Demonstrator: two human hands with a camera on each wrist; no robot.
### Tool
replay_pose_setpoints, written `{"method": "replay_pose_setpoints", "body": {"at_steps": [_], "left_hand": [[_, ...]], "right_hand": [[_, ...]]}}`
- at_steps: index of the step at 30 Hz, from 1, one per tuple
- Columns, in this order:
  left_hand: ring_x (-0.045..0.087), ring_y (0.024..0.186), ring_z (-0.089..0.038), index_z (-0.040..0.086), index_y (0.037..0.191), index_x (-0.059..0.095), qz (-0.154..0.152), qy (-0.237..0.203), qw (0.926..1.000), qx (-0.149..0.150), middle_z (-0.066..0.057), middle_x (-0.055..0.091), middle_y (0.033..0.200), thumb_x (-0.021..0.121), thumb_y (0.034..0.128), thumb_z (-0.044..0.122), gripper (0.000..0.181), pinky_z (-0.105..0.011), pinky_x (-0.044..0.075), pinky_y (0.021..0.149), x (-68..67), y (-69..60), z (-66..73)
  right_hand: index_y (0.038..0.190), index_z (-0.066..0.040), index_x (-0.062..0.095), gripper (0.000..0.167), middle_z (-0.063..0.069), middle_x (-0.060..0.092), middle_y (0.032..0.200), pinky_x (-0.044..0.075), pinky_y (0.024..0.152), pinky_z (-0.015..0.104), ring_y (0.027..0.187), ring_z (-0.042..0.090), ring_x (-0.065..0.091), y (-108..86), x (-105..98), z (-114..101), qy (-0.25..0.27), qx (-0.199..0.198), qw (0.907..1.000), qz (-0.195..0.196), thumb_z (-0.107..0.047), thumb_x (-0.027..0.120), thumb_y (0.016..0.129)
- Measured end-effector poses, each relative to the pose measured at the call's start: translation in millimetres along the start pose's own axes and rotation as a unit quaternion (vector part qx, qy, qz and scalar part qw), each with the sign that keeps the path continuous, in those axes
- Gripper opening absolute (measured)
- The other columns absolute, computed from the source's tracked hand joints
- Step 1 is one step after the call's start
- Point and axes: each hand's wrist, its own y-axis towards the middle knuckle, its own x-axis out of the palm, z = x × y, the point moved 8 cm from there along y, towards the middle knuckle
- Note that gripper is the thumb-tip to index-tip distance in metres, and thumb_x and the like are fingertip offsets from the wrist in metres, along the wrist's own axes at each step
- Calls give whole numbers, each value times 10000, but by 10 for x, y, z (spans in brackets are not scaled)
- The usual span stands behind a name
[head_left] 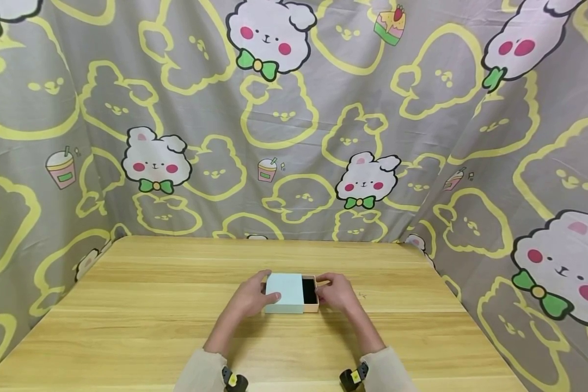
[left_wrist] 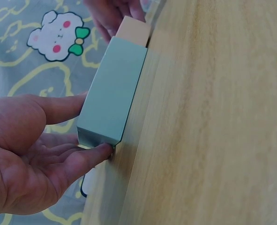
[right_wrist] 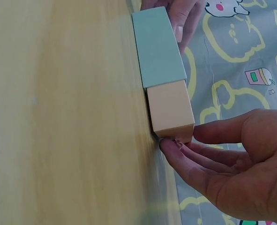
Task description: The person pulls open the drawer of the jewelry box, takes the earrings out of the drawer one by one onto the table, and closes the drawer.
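A small drawer box lies on the wooden table, its pale blue sleeve (head_left: 285, 289) drawn partly off a peach inner tray (head_left: 311, 308). Black lining (head_left: 309, 291) shows inside the tray's exposed right end. My left hand (head_left: 249, 294) grips the sleeve at its left end, thumb on top near the front edge in the head view. At the opposite end, my right hand (head_left: 337, 292) holds the peach tray (right_wrist: 171, 107) by its end face. Between those fingers a small tab (right_wrist: 178, 144) peeks out, mostly hidden.
The light wooden table (head_left: 176, 337) reaches back to a grey curtain (head_left: 294, 158) printed with cartoon rabbits, which also hangs along both sides. Each wrist carries a black strapped camera (head_left: 234, 380) beside a pale sleeve cuff.
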Motion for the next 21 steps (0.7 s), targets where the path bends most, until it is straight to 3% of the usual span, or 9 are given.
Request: {"method": "replay_pose_setpoints", "body": {"at_steps": [7, 21], "left_hand": [[605, 1234, -431, 30, 1513, 435, 28, 9, 10000, 13, -283, 620, 1336, 769, 919, 268, 722, -558, 514, 984, 2, 2, -5], [601, 1237, -439, 30, 1512, 436, 40, -17, 10000, -8, -288, 619, 1335, 773, 915, 261, 724, -570, 505, 993, 3, 7, -11]], "right_hand": [[1250, 106, 643, 354, 237, 747, 1004, 622, 701, 381, 755, 241, 749, 3, 59, -28, 52, -47, 9999, -99, -8, 603, 917], [1242, 139, 624, 342, 270, 744, 1014, 627, 718, 392, 804, 288, 750, -13, 198, -84, 354, -152, 9991, -190, 35, 600, 917]]}}
